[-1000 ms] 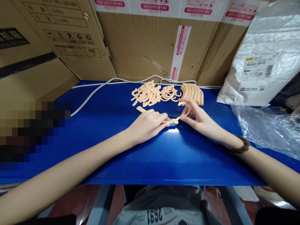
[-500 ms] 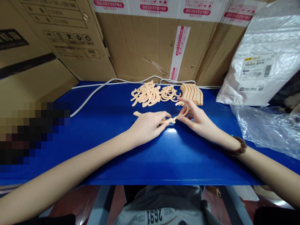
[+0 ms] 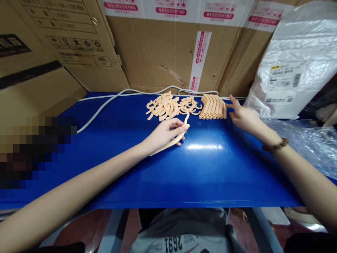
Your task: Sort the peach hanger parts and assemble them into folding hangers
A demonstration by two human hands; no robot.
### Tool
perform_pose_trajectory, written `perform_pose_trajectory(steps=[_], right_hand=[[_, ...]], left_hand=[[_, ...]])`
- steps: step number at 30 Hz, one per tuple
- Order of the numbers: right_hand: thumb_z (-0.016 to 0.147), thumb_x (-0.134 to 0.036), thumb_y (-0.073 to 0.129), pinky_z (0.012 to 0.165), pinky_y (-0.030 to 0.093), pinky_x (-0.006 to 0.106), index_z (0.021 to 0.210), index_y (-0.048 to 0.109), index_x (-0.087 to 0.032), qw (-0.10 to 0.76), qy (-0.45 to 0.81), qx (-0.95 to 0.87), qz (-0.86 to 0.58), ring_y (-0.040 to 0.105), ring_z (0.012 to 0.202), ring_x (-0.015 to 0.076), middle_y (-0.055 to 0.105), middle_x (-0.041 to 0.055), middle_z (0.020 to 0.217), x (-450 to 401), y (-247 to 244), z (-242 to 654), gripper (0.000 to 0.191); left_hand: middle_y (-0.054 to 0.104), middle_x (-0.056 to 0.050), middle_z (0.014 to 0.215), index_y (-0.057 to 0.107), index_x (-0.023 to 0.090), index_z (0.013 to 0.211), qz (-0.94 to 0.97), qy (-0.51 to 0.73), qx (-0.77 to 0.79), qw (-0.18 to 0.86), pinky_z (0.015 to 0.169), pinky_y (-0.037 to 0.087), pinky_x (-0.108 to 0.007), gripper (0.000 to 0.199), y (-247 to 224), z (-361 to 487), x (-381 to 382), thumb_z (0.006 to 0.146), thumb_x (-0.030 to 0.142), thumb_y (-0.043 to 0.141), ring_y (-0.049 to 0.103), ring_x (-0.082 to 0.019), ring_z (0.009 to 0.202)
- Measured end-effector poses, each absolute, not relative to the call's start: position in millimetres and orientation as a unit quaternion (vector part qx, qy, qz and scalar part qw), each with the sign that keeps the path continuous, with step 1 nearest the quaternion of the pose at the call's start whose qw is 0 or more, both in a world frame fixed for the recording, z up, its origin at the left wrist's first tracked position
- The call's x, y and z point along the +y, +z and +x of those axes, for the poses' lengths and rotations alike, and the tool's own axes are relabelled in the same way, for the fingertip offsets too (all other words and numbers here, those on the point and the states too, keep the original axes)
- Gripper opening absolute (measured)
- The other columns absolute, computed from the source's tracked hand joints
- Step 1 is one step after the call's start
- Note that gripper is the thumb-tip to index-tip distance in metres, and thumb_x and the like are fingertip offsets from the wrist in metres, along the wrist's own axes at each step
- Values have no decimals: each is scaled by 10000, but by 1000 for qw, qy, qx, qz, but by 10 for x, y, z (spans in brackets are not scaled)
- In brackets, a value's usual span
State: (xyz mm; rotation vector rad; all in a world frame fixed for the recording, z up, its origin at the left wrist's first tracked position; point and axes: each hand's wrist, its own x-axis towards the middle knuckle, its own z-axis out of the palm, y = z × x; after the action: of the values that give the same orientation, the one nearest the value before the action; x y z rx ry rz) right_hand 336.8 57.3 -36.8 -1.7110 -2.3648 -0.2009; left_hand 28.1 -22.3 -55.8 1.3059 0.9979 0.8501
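My left hand [image 3: 170,133] is closed around a beige plastic hanger arm [image 3: 168,144] with a thin curved hook [image 3: 186,118] rising from its end. The arm slants down to the left under the palm, and the thumb presses near the joint. My right hand [image 3: 240,112] is empty, its fingers apart, at the right end of a neat stack of curved hanger arms [image 3: 212,106]. A fingertip is at the stack's edge; whether it touches, I cannot tell. Left of the stack lie a small heap of hooks [image 3: 189,105] and a looser pile of beige hanger pieces [image 3: 164,106].
A blue table [image 3: 168,179] carries everything. Behind the pieces runs a white cable [image 3: 123,91] before a large cardboard box [image 3: 158,52]. More cardboard [image 3: 79,59] stands at left. At right are a white plastic mailer bag [image 3: 286,70] and clear plastic film [image 3: 308,147].
My right hand has let go of the curved piece and moved right to the stack's end. My left hand has turned the hanger arm, so its hook now points up and away.
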Motion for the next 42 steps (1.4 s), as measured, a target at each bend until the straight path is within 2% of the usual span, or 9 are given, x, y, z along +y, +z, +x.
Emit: perform_pose_trajectory(steps=[7, 13, 18, 22, 25, 30, 32, 35, 42], right_hand=[[945, -405, 436, 613, 453, 373, 1364, 526, -111, 51, -203, -732, -649, 670, 736, 310, 725, 176, 851, 395, -168, 3232, 520], [897, -445, 528, 572, 392, 347, 1145, 633, -105, 12, -186, -702, -687, 647, 715, 313, 704, 179, 809, 424, -156, 3286, 433], [853, -325, 565, 598, 400, 360, 1191, 595, -87, -16, -130, -701, -701, 651, 752, 319, 704, 182, 871, 468, -204, 3337, 415], [851, -296, 562, 630, 407, 373, 1151, 623, -87, 33, -127, -695, -706, 637, 758, 305, 702, 193, 885, 439, -114, 3348, 371], [835, -228, 537, 669, 422, 383, 984, 655, -128, 143, -117, -717, -672, 624, 775, 279, 692, 172, 873, 400, -24, 3283, 215], [873, -228, 465, 653, 497, 337, 1029, 600, -195, 316, 176, -792, -492, 619, 765, 201, 641, 70, 902, 210, -18, 2961, 209], [916, -272, 454, 607, 496, 317, 1108, 574, -224, 314, 289, -787, -446, 611, 713, 181, 607, 32, 852, 81, -57, 2801, 231], [966, -294, 424, 577, 453, 285, 1110, 575, -220, 291, 332, -799, -410, 545, 636, 148, 562, 0, 749, -90, -128, 2625, 221], [1039, -416, 350, 592, 366, 260, 936, 571, -188, 284, 207, -845, -403, 462, 581, 114, 503, -24, 666, -144, -267, 2559, 334]], left_hand=[[669, -5, 817, 638, 127, 833, 484, 397, 450, 636, 750, 567, -270, 180, -550, 241, -171, 751, 212, 774, 640, -88, 689], [689, -10, 767, 684, 123, 788, 465, 394, 458, 648, 756, 502, -236, 180, -554, 226, -162, 698, 215, 809, 634, -85, 701], [692, -11, 730, 723, 131, 772, 477, 379, 462, 645, 709, 462, -213, 178, -544, 228, -182, 670, 232, 828, 610, -82, 689], [721, -30, 822, 770, 160, 900, 497, 383, 452, 635, 730, 466, -235, 279, -588, 212, -167, 693, 338, 832, 617, -96, 728], [732, -34, 887, 778, 193, 975, 507, 386, 445, 629, 750, 472, -241, 331, -623, 196, -150, 722, 404, 815, 614, -93, 743], [743, -48, 923, 763, 172, 983, 483, 393, 445, 644, 797, 496, -238, 335, -619, 191, -137, 691, 313, 847, 646, -99, 787], [742, -44, 880, 738, 162, 1030, 468, 404, 443, 649, 787, 508, -239, 390, -607, 197, -139, 672, 262, 856, 664, -108, 782], [731, -31, 806, 716, 145, 1052, 465, 404, 444, 651, 740, 513, -218, 421, -580, 208, -155, 655, 188, 849, 664, -102, 730], [699, -66, 997, 744, 164, 1015, 478, 374, 452, 654, 637, 566, -224, 244, -487, 228, -208, 803, 285, 740, 662, -128, 785]])
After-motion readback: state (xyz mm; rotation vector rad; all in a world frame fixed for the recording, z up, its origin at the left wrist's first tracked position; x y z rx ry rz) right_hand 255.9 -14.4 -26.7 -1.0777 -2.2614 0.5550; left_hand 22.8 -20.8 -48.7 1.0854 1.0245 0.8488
